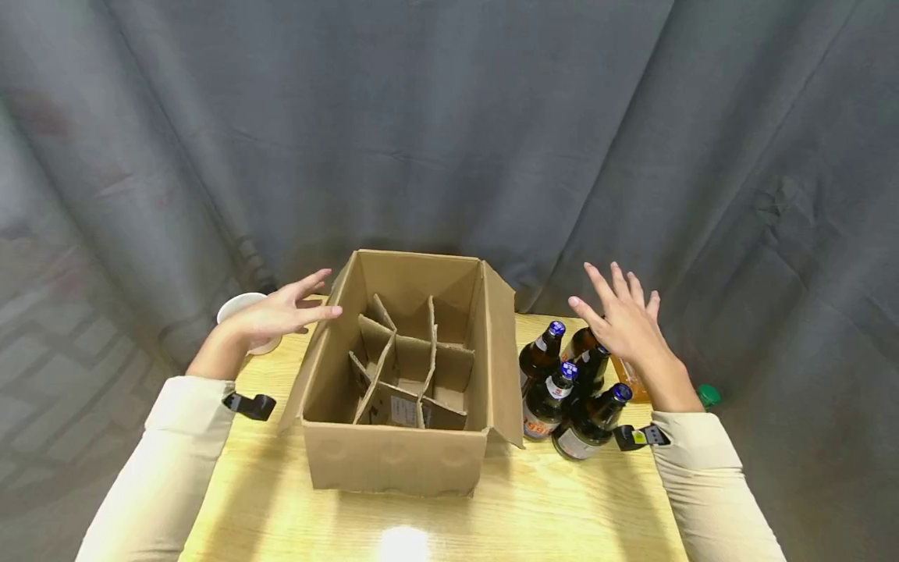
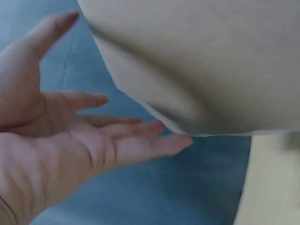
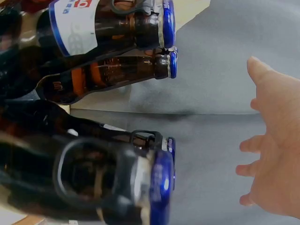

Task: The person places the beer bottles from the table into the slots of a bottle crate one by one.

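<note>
An open cardboard box stands on the table, with crossed cardboard dividers forming compartments inside; no bottle shows in them. My left hand is at the box's left side with fingers spread. In the left wrist view, its fingertips overlap the lower edge of a cardboard panel. Several brown glass beer bottles with blue caps stand upright in a cluster right of the box. Above their far side is my right hand, fingers spread and holding nothing; in the right wrist view it is apart from the bottle caps.
A white round container sits behind my left wrist. An orange-brown item lies beside the bottles, partly hidden by my right forearm. Past that forearm shows a green cap. A grey curtain hangs behind the wooden table.
</note>
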A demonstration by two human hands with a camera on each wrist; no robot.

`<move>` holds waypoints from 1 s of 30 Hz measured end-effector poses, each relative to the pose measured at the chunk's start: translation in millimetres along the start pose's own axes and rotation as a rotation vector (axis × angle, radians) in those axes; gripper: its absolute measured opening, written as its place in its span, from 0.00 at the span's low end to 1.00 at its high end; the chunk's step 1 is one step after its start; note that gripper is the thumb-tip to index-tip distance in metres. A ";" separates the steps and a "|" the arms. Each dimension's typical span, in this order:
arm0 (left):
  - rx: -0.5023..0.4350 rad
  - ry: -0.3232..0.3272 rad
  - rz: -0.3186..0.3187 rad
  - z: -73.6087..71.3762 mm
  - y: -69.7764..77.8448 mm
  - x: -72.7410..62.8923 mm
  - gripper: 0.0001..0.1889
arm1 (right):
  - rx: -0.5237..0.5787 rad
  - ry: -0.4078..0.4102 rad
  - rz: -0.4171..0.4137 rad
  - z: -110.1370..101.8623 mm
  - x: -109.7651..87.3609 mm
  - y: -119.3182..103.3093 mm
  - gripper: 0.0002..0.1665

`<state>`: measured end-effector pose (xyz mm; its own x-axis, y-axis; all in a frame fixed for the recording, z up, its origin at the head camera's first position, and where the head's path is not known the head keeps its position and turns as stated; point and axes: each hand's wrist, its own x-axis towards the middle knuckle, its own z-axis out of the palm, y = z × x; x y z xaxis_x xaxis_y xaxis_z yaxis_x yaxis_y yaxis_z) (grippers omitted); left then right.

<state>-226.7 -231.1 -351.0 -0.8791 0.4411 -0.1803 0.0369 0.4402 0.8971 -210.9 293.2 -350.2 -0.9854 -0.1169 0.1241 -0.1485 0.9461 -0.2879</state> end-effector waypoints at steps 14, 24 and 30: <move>-0.197 -0.065 0.062 14.0 -34.0 -6.3 0.40 | 0.066 -0.024 -0.022 -8.2 -19.4 -0.8 0.44; -0.229 -0.039 0.036 17.5 -41.5 -11.2 0.39 | 0.238 -0.022 -0.059 -8.5 -69.5 14.7 0.45; -0.262 -0.026 0.066 21.5 -39.5 -14.3 0.37 | 0.257 0.090 -0.021 25.7 -110.8 29.0 0.49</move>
<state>-205.3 -238.0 -392.5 -0.8663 0.4836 -0.1253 -0.0334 0.1941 0.9804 -108.2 325.8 -396.8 -0.9722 -0.0973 0.2129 -0.1961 0.8349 -0.5143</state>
